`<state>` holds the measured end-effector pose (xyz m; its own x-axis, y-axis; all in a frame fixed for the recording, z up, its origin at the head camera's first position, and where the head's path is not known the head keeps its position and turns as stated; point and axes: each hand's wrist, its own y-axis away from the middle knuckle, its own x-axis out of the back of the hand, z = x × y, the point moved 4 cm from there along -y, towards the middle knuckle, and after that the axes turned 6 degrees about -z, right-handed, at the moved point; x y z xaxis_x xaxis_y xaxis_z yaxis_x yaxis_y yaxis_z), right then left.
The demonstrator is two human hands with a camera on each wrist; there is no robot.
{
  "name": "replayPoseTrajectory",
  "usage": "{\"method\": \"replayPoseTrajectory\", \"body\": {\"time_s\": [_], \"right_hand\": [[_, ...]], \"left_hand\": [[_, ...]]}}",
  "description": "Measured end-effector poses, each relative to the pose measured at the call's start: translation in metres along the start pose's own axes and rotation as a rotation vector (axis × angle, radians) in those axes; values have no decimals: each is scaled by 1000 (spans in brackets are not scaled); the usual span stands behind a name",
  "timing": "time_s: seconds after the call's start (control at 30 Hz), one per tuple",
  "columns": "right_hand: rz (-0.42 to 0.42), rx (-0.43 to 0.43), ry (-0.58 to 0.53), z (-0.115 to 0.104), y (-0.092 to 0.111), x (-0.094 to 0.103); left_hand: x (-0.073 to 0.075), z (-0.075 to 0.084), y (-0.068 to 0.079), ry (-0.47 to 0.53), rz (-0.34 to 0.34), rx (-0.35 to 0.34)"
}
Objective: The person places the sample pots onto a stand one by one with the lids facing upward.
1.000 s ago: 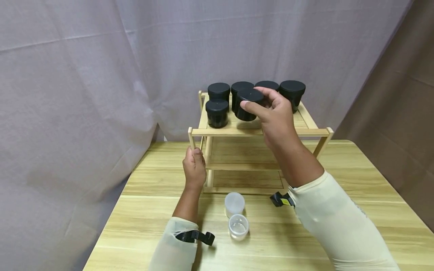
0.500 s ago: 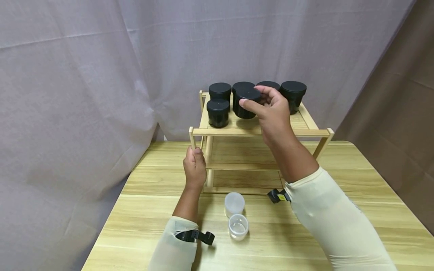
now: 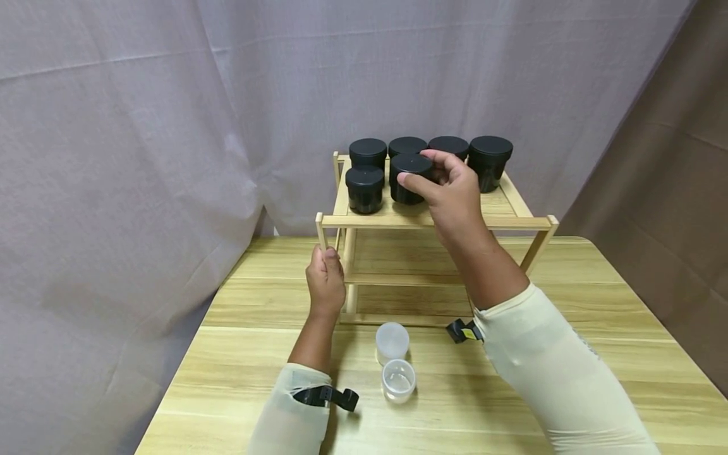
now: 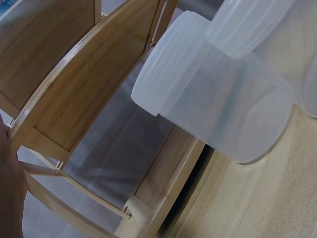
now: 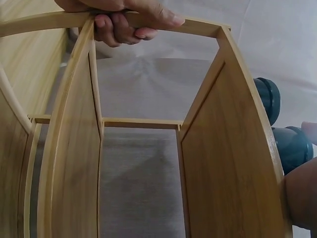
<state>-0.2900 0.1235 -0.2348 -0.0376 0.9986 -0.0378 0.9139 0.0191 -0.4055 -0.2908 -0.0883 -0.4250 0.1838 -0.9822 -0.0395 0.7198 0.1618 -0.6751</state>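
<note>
Pinching a black lidded jar [image 3: 411, 163] in the right grip [image 3: 457, 197], beside similar jars [image 3: 366, 189] on a wooden rack [image 3: 375, 221]. Clasping its left post [image 3: 321, 237] in the left grip [image 3: 327, 281].

– Hung with what, behind?
– With creased grey-mauve cloth [image 3: 142, 158]; to the right, with brown fabric [image 3: 654, 208].
– And below?
– Furnished with a yellowish wood-grain table [image 3: 256, 303], rounded at the far right corner.
</note>
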Motion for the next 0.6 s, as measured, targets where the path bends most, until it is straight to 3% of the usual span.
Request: {"method": "replayPoseTrajectory", "body": {"time_s": [0.37,0.6], "right_hand": [[-66,-55,133,2,7,4],[-73,-67,141,2,5,6]], "left_hand": [[4,0,-1,11,-7,0],[3,1,-1,16,-10,9]]}}
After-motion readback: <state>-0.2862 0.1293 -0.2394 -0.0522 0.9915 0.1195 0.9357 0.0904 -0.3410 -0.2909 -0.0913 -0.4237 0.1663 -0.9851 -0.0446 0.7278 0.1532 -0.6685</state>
